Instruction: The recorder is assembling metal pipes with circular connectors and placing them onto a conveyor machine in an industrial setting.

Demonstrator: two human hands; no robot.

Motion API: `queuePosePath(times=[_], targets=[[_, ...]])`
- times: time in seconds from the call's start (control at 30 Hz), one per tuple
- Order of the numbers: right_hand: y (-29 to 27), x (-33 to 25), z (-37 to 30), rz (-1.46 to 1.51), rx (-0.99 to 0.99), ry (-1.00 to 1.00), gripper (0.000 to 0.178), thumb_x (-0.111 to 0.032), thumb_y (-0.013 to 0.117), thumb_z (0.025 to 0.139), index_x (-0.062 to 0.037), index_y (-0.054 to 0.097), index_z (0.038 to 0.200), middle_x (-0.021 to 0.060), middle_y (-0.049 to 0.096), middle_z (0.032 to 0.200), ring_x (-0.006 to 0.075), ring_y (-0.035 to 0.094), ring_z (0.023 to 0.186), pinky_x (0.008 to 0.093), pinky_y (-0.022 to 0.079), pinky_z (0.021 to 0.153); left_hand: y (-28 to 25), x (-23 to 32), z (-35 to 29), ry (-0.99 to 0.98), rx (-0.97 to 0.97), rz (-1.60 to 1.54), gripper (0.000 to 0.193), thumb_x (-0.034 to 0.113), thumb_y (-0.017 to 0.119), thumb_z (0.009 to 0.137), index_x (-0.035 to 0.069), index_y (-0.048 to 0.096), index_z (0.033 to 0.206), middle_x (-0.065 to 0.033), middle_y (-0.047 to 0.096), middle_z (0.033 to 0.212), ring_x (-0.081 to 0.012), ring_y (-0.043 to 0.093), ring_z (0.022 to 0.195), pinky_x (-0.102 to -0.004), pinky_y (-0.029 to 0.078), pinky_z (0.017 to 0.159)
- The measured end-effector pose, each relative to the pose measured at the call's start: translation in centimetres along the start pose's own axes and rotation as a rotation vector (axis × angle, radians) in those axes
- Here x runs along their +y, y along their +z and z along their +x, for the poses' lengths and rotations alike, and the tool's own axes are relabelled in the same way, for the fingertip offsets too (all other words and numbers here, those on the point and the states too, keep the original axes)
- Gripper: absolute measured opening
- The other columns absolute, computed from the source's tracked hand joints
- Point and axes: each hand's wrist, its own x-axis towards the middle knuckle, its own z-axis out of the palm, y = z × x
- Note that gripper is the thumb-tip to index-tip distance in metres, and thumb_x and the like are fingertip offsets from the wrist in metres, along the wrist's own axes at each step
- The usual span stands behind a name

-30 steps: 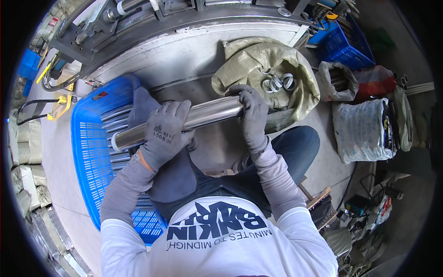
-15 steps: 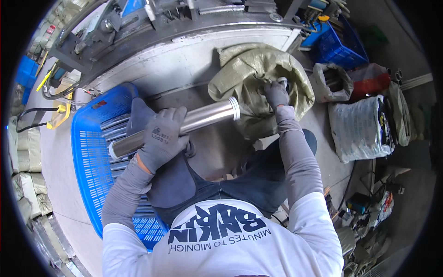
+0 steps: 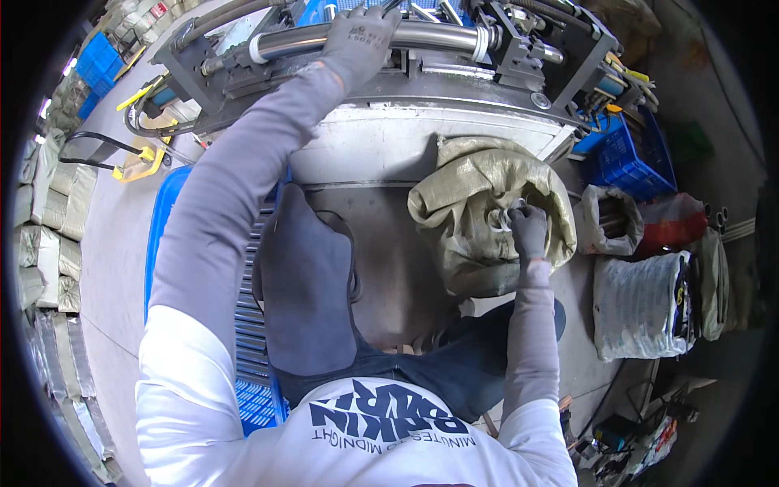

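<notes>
My gloved left hand (image 3: 361,45) reaches far forward, its fingers closed over a shiny metal tube (image 3: 434,35). The tube lies level in the bench machine (image 3: 519,69), with a white ring at each end. Down at the right, my gloved right hand (image 3: 530,231) is inside the mouth of an olive woven sack (image 3: 462,191). Its fingers are closed at a small white ring (image 3: 517,204), and another white ring (image 3: 497,219) lies right beside it. Deeper contents of the sack are hidden.
Left of my legs stands a blue basket (image 3: 156,231) holding several metal tubes (image 3: 253,325). A blue crate (image 3: 641,158), an open white sack (image 3: 596,215) and a wrapped bundle (image 3: 637,308) stand at the right. A yellow-handled cart (image 3: 146,162) is at the far left.
My left hand has carried the metal tube from above my lap and the basket forward to the machine. My right hand stays in the sack. The view has shifted.
</notes>
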Motion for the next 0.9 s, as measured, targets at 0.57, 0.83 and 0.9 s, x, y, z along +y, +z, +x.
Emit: queuePosePath(times=[0.57,0.83,0.9], targets=[[-6.0,-12.1,-1.9,1.090,-0.114,0.137,0.050,-0.006,0.064,0.097,0.0067,0.056,0.144,0.0115,0.072,0.112,0.0160,0.069,0.099,0.0281,0.057,0.086,15.9,-3.4,9.4,0.089,-0.038,0.290,0.051,0.018,0.054,0.099,0.008,0.054,0.150,-0.0117,0.059,0.152,-0.0301,0.060,0.135,-0.0580,0.043,0.111],[-5.3,-10.3,-2.1,1.088,-0.327,0.035,0.052,-0.031,0.055,0.110,0.0031,0.055,0.148,0.0167,0.069,0.130,0.0203,0.069,0.110,0.0334,0.062,0.089,6.1,-2.6,-9.5,0.264,0.302,-0.330,0.060,0.008,0.067,0.083,0.010,0.059,0.142,-0.0155,0.061,0.139,-0.0360,0.058,0.127,-0.0517,0.045,0.109],[-4.7,-9.6,-1.9,1.291,-0.399,0.057,0.045,-0.020,0.052,0.111,0.0019,0.052,0.151,0.0167,0.066,0.135,0.0207,0.068,0.112,0.0331,0.062,0.090,6.5,-5.6,-16.9,0.119,0.213,-0.394,0.045,0.011,0.065,0.087,0.009,0.066,0.132,-0.0166,0.067,0.128,-0.0370,0.062,0.121,-0.0511,0.048,0.106]])
